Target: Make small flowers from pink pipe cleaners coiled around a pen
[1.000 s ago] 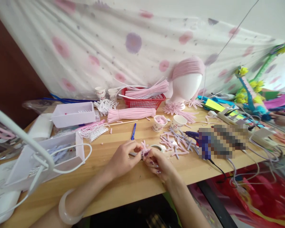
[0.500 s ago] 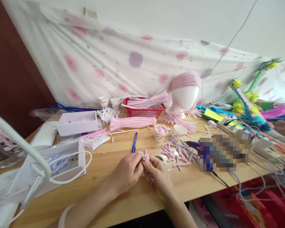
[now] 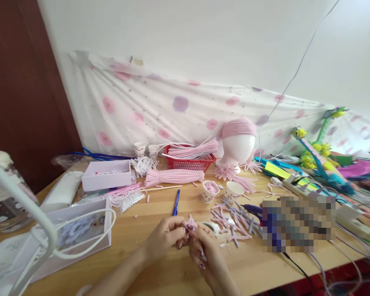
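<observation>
Over the front of the table, my left hand [image 3: 165, 238] and my right hand [image 3: 203, 248] meet with fingertips pinched together. Between them is a small bent piece of pink chenille stem [image 3: 190, 220], mostly covered by the fingers. A blue pen [image 3: 176, 202] lies just beyond my left hand. Behind my right hand a roll of tape [image 3: 210, 227] is partly hidden. To its right, cut pink and grey chenille pieces [image 3: 234, 222] lie scattered. A paper cup of pink pieces [image 3: 210, 192] stands beyond, beside another paper cup [image 3: 233, 191].
A pink bundle of stems [image 3: 174, 176] lies before a red basket [image 3: 189, 163]. A white foam head [image 3: 238, 146] stands at the back. White boxes [image 3: 106, 174] and a curved white lamp arm [image 3: 33, 205] are at left. A glue gun [image 3: 254, 211], partly pixelated, and cables lie right.
The camera view has tilted up, so the table appears lower. My hands stay together on the pink piece, with the fingers slightly shifted around it.
</observation>
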`<state>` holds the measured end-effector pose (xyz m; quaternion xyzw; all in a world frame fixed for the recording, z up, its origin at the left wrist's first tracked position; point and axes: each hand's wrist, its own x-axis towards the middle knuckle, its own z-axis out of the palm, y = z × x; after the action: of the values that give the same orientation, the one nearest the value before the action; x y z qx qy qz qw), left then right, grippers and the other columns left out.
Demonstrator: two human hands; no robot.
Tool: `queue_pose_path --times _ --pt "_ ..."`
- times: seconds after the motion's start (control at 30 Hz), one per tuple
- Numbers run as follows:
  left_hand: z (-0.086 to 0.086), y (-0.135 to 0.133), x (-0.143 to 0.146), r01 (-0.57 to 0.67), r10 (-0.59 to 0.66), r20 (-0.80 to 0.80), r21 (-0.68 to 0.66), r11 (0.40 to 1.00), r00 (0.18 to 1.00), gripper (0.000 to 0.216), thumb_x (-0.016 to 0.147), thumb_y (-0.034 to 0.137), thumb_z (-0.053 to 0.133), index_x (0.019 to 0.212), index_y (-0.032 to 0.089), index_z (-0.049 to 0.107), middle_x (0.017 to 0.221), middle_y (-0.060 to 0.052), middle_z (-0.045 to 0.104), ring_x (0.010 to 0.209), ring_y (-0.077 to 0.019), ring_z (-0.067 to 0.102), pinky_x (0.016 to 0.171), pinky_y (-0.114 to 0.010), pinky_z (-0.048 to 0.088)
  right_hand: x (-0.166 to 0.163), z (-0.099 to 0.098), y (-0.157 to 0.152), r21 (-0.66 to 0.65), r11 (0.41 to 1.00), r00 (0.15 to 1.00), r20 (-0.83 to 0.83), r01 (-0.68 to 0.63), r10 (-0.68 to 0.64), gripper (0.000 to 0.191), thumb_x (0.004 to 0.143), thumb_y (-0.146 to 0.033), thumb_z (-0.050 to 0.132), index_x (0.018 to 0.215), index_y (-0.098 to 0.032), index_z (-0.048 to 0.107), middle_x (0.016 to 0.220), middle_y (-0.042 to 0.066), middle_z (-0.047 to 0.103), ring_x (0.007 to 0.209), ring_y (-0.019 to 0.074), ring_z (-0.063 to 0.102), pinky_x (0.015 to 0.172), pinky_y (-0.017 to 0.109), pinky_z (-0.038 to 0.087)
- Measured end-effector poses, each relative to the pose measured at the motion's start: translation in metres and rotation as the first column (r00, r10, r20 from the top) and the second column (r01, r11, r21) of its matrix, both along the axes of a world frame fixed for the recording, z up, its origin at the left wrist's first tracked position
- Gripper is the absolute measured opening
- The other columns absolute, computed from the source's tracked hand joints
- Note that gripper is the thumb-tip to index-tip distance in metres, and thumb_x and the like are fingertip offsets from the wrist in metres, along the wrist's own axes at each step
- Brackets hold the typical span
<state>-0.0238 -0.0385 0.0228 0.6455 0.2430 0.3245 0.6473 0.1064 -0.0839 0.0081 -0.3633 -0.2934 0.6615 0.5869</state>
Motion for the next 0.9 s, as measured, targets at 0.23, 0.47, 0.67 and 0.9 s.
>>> queue_pose_path --times 0.23,0.47,0.67,0.9 --pt "0.000 0.002 -0.005 0.003 -0.002 0.037 -0.018 1.000 0.999 0.022 0.078 0.036 0.054 0.067 0.018 0.055 0.059 0.002 0.052 0.057 -0.0125 0.046 0.060 -0.026 0.038 0.001 0.011 -0.002 0.071 0.995 0.998 -0.012 -0.065 0.066 0.036 0.068 -0.044 0.081 0.065 -0.015 0.059 0.040 -0.008 0.045 0.031 0.0007 0.019 0.028 0.013 0.022" --pt "0.006 -0.003 -0.005 -0.062 0.061 0.014 0.058 0.996 0.998 0.034 0.086 0.047 0.052 0.068 0.019 0.052 0.062 0.002 0.048 0.061 -0.0135 0.045 0.062 -0.027 0.038 0.006 0.005 -0.005 0.140 0.984 0.994 0.016 -0.112 0.111 0.023 0.078 -0.039 0.074 0.077 -0.017 0.065 0.051 -0.008 0.042 0.039 0.0050 0.029 0.034 0.017 0.036" --pt "0.005 -0.007 -0.003 -0.111 0.111 0.006 0.044 0.993 0.994 0.039 0.088 0.052 0.051 0.066 0.020 0.046 0.058 0.005 0.041 0.054 -0.0111 0.038 0.054 -0.025 0.033 0.007 0.003 -0.005 0.206 0.969 0.987 0.112 -0.136 0.115 0.018 0.080 -0.035 0.071 0.075 -0.018 0.067 0.052 -0.008 0.038 0.041 0.0054 0.029 0.040 0.019 0.041" --pt "0.001 -0.003 -0.004 0.027 -0.025 0.042 -0.061 0.998 0.999 0.040 0.086 0.050 0.052 0.063 0.017 0.050 0.055 0.005 0.040 0.051 -0.0093 0.032 0.050 -0.024 0.029 0.015 0.002 -0.004 0.309 0.918 0.962 0.187 -0.249 0.198 0.021 0.082 -0.035 0.068 0.074 -0.016 0.066 0.043 -0.010 0.037 0.035 0.0042 0.024 0.037 0.019 0.042"
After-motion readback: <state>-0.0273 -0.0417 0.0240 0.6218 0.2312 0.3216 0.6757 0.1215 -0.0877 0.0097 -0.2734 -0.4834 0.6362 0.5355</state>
